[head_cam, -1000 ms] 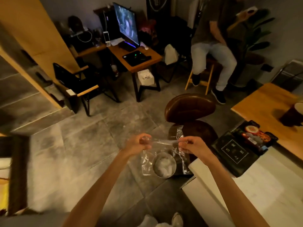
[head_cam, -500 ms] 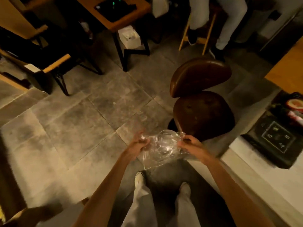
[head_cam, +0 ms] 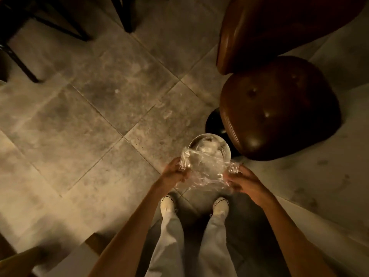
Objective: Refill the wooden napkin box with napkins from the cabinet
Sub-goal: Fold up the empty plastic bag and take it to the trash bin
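A crumpled clear plastic wrapper (head_cam: 203,172) is stretched between my two hands, directly above my feet. My left hand (head_cam: 175,172) pinches its left edge and my right hand (head_cam: 239,178) pinches its right edge. Just beyond the wrapper, on the floor, stands a round metal bin (head_cam: 209,146) with crumpled white paper and plastic inside. The wrapper's far edge overlaps the bin's near rim. No wooden napkin box, napkins or cabinet are in view.
A brown leather bar stool (head_cam: 279,108) with a black round base stands right of the bin, its backrest (head_cam: 269,27) beyond. A white counter face (head_cam: 329,176) runs along the right. Black chair legs (head_cam: 26,62) stand at the far left on the grey tiled floor.
My head has tilted down, so the room and the seated person left the view. My hands have carried the wrapper to the near rim of the bin.
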### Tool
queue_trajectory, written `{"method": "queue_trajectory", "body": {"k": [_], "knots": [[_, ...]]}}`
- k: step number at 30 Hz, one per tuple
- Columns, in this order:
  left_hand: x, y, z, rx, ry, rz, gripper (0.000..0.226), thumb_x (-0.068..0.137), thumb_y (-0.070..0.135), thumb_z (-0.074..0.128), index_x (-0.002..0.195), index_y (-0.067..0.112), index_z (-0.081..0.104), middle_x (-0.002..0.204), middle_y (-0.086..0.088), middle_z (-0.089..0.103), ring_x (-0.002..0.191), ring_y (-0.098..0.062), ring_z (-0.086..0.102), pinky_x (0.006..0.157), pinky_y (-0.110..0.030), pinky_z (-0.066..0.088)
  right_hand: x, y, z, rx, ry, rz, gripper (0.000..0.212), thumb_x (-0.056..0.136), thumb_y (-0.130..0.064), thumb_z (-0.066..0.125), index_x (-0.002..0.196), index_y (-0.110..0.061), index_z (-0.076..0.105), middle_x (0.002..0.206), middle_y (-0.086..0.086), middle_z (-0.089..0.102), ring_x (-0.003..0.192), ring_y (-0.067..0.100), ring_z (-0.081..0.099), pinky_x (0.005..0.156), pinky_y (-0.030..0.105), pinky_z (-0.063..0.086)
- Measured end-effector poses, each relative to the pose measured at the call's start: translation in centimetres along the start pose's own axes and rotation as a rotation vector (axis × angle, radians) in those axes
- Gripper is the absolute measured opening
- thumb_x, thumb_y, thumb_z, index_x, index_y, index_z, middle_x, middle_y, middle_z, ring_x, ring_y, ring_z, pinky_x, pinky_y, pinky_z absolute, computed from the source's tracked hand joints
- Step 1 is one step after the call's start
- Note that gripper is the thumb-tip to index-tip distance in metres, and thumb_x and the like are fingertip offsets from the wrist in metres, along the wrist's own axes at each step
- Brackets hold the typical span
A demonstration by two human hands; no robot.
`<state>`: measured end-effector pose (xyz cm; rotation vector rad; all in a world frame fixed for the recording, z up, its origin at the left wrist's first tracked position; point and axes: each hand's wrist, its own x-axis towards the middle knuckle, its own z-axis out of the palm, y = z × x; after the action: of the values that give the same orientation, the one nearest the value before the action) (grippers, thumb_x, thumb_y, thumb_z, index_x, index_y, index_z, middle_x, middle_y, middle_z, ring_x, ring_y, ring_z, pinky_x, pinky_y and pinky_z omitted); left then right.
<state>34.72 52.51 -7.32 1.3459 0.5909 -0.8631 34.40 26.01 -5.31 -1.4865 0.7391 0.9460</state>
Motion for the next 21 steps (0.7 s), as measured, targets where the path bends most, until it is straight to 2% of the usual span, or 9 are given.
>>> {"method": "queue_trajectory", "body": {"k": [2,4,7,9,12,15,17,18,21], "knots": [[1.3,-1.8,0.2,-0.113,-0.03,-0.074,0.041,0.089,-0.005,0.059,0.124,0.016,0.05,0.105,-0.016,0.064,0.076,-0.016,0.064,0.063,-0.025,0.055,1.5,1.8,0.3,-0.072,0.142,0.018,0.041,0.086,-0.019,0.071,0.124,-0.009,0.058,0.098,0.014,0.071,0.068,0.015,0.062,0.049,0.018,0.047],[3.1,-3.6,0.7,-0.128,0.019,-0.132,0.037,0.09,-0.004,0.058,0.123,0.011,0.049,0.097,-0.014,0.067,0.068,-0.013,0.064,0.053,-0.022,0.053,2.5,3.1,0.3,-0.096,0.149,0.062,0.057,0.088,-0.028,0.068,0.138,-0.014,0.045,0.115,0.015,0.065,0.076,0.019,0.062,0.05,0.019,0.048],[7.1,-6.2,1.2,-0.065,0.157,-0.106,0.027,0.092,-0.012,0.05,0.106,0.01,0.047,0.075,-0.01,0.064,0.043,-0.006,0.055,0.04,-0.016,0.041,3.6,4.8,-0.4,-0.409,0.182,0.015,0.074,0.089,-0.054,0.053,0.152,-0.028,0.023,0.15,0.009,0.043,0.128,0.028,0.051,0.09,0.036,0.049],[10.0,-7.7,1.4,-0.037,0.2,-0.045,0.027,0.094,-0.014,0.044,0.096,0.013,0.048,0.078,-0.013,0.054,0.049,-0.011,0.055,0.039,-0.015,0.042,4.0,5.6,-0.1,-0.573,0.328,-0.228,0.071,0.088,-0.069,0.039,0.148,-0.031,0.032,0.15,0.002,0.044,0.136,0.021,0.043,0.104,0.033,0.04],[15.0,-9.9,2.5,-0.077,0.195,-0.045,0.03,0.098,-0.006,0.039,0.091,0.016,0.057,0.071,-0.009,0.066,0.052,-0.015,0.057,0.041,-0.019,0.046,7.0,6.9,2.2,-0.828,0.357,-0.454,0.061,0.091,-0.068,0.022,0.147,-0.043,0.028,0.157,-0.008,0.03,0.147,0.017,0.021,0.116,0.041,0.029],[19.8,-11.3,4.1,-0.158,0.146,-0.088,0.022,0.102,0.003,0.039,0.099,0.015,0.057,0.072,-0.003,0.065,0.062,-0.016,0.058,0.051,-0.022,0.053,13.5,10.0,3.7,-1.138,0.465,-0.392,0.066,0.09,-0.069,0.01,0.151,-0.048,0.0,0.164,-0.004,-0.005,0.149,0.023,-0.015,0.119,0.053,-0.002],[21.7,-11.6,4.9,-0.168,0.13,-0.156,0.019,0.103,0.017,0.039,0.098,0.017,0.057,0.076,-0.001,0.064,0.071,-0.016,0.058,0.063,-0.027,0.052,17.9,12.0,3.9,-1.216,0.554,-0.361,0.066,0.091,-0.069,0.01,0.151,-0.046,-0.008,0.164,0.0,-0.012,0.149,0.029,-0.017,0.116,0.063,-0.003],[22.5,-11.9,5.0,-0.164,0.147,-0.159,0.017,0.102,0.022,0.042,0.108,0.015,0.056,0.085,-0.001,0.066,0.081,-0.019,0.06,0.073,-0.031,0.052,19.9,13.0,4.0,-1.24,0.578,-0.355,0.066,0.092,-0.069,0.01,0.151,-0.046,-0.008,0.164,0.001,-0.011,0.149,0.031,-0.016,0.114,0.067,-0.001],[23.5,-13.8,5.0,0.303,0.417,0.101,0.053,0.095,0.017,0.054,0.144,0.013,0.034,0.132,-0.012,0.051,0.121,-0.03,0.05,0.103,-0.045,0.045,24.5,14.9,4.2,-1.309,0.566,-0.396,0.066,0.092,-0.068,0.011,0.152,-0.044,-0.003,0.165,0.002,-0.004,0.15,0.034,-0.011,0.111,0.07,-0.001]]}}
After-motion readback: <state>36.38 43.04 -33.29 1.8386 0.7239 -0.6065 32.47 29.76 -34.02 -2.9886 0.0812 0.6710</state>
